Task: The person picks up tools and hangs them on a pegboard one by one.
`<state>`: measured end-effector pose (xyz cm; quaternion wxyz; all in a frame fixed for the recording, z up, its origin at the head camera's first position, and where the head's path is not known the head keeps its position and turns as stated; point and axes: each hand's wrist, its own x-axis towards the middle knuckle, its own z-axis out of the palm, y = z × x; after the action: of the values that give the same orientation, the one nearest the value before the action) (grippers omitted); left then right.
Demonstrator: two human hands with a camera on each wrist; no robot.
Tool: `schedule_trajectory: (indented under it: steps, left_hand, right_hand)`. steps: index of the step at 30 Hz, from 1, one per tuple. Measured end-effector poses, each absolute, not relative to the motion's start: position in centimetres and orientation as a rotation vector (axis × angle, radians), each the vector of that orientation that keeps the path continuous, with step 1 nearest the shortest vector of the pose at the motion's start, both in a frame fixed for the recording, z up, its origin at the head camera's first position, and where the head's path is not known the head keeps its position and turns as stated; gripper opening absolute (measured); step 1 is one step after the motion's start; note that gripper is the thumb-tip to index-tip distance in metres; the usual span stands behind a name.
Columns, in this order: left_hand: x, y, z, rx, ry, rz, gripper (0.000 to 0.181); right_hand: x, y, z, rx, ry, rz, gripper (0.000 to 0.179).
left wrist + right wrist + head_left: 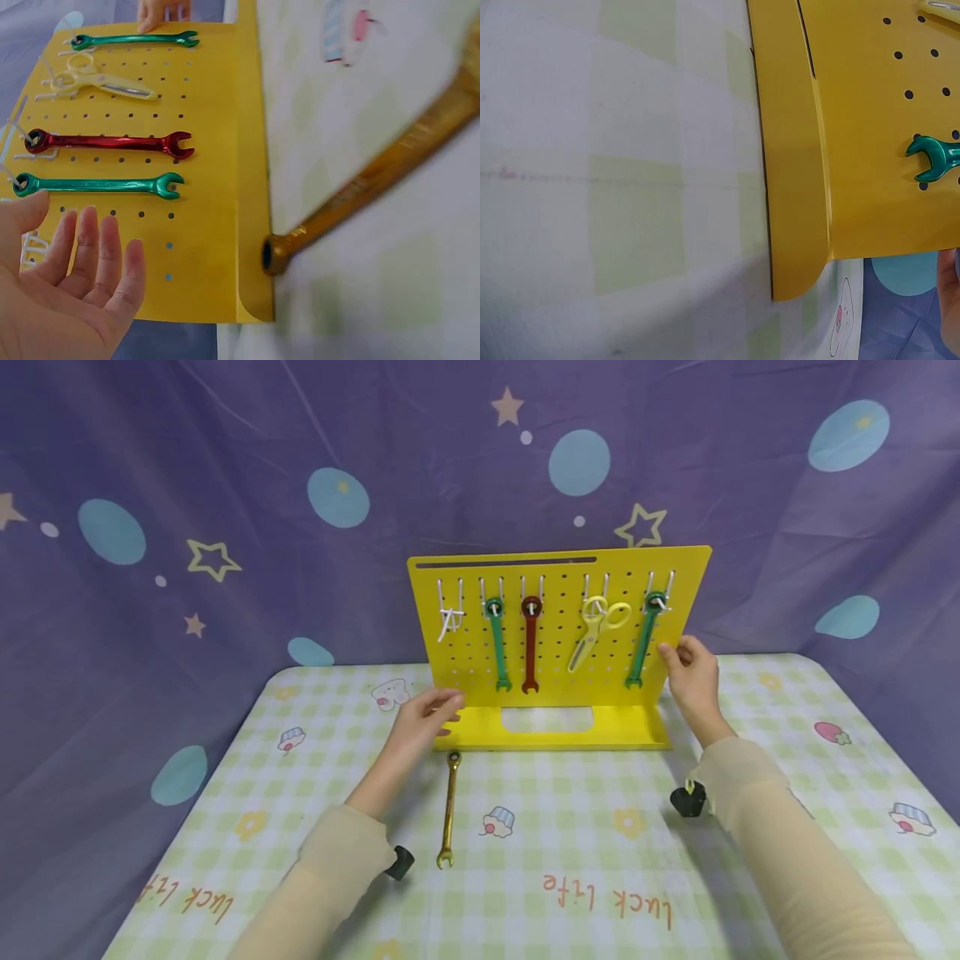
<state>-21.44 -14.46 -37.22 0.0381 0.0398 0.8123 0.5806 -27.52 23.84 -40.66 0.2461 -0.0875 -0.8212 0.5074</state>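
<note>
A yellow pegboard stands upright on its base. On its white hooks hang a green wrench, a red wrench, yellow scissors and another green wrench. My right hand pinches the board's right edge, thumb on the front face and fingers behind; only a sliver of it shows in the right wrist view. At the lower left corner is my left hand, its fingers loosely bent and holding nothing. A gold wrench lies on the tablecloth in front of the base.
The leftmost white hook carries no tool. A green-checked tablecloth covers the table. Behind it hangs a purple curtain with stars and blue ovals. Dark wrist devices show beneath both sleeves.
</note>
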Motion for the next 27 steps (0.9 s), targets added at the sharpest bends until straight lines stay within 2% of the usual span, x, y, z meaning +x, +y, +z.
schedule_trajectory:
  steps: [14, 27]
  left_hand:
    - [-18.4, -16.6, -38.3, 0.092, 2.686, 1.269, 0.038]
    - [-16.6, -16.8, -40.5, -0.053, 2.671, 1.147, 0.037]
  right_hand:
    - [-27.4, 23.8, -40.6, -0.265, -2.275, 1.384, 0.039]
    - [-27.5, 23.9, -40.5, -0.277, -2.290, 1.386, 0.042]
